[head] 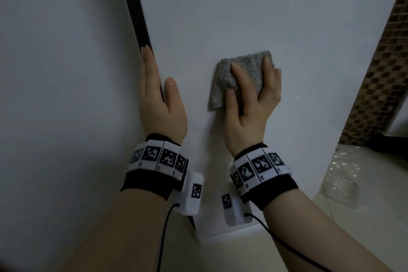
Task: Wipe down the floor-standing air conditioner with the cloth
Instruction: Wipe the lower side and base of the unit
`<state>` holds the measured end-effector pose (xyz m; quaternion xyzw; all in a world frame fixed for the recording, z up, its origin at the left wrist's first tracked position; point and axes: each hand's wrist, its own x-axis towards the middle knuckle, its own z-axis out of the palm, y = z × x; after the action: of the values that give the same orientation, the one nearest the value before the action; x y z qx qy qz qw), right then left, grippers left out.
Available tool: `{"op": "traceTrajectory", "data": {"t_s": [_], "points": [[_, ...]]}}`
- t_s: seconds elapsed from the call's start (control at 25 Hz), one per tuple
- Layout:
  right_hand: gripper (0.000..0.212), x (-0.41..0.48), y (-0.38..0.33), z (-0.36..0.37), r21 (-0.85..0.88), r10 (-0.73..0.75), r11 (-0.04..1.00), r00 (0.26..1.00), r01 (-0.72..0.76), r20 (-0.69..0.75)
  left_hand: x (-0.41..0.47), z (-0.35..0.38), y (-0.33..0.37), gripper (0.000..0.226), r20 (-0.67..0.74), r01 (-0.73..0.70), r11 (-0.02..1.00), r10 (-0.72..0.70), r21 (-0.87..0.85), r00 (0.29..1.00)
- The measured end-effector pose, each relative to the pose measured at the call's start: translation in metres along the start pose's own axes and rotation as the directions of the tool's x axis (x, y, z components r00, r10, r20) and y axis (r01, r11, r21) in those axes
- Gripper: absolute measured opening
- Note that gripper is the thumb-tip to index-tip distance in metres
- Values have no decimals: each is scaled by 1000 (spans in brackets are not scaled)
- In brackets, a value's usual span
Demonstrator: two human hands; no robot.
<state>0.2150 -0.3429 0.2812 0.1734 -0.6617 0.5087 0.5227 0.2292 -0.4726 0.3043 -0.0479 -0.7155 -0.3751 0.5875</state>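
The white floor-standing air conditioner [242, 17] fills the middle of the view, its flat panel facing me. A dark slatted strip [134, 6] runs down its left edge. My right hand [254, 99] presses a folded grey cloth [223, 77] flat against the panel, fingers spread over it. My left hand [159, 99] lies flat along the left edge of the unit, fingers straight on the dark strip, thumb on the panel, holding nothing. Both wrists wear bands with black-and-white markers.
A pale wall [55, 73] stands to the left of the unit. At the right, a brown mosaic-tiled column [379, 68] rises from the cream floor [364, 216]. Crumpled clear plastic wrap [340, 179] lies on the floor at the right. Thin black cables hang from the wristbands.
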Motion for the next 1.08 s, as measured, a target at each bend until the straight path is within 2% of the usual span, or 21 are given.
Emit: {"op": "traceTrajectory", "data": {"t_s": [0.08, 0.24, 0.44, 0.64, 0.8, 0.92, 1.08], "points": [[34, 4, 5, -3, -9, -36, 999, 999, 36, 11, 0, 1, -1, 54, 18, -5, 999, 5, -43, 1000], [35, 8, -5, 1, 19, 94, 995, 993, -93, -72, 2, -1, -6, 53, 23, 12, 998, -10, -67, 1000], [34, -6, -11, 7, -6, -28, 1000, 999, 29, 24, 1, -9, -9, 49, 63, -18, 997, 22, -69, 998], [33, -2, -28, 15, 44, 173, 985, 979, -170, -107, 2, -14, -10, 48, 80, -19, 998, 24, -62, 997], [33, 2, -21, 11, 15, 129, 992, 987, -128, -98, 1, -16, -6, 48, 107, 11, 995, -1, -96, 994], [33, 2, -28, 14, 50, 186, 982, 976, -181, -118, 2, -18, -6, 48, 116, 19, 994, -7, -108, 993], [32, -9, -31, 18, 5, 66, 998, 996, -66, -55, 2, -24, -10, 47, 161, 12, 994, 5, -105, 987]]}}
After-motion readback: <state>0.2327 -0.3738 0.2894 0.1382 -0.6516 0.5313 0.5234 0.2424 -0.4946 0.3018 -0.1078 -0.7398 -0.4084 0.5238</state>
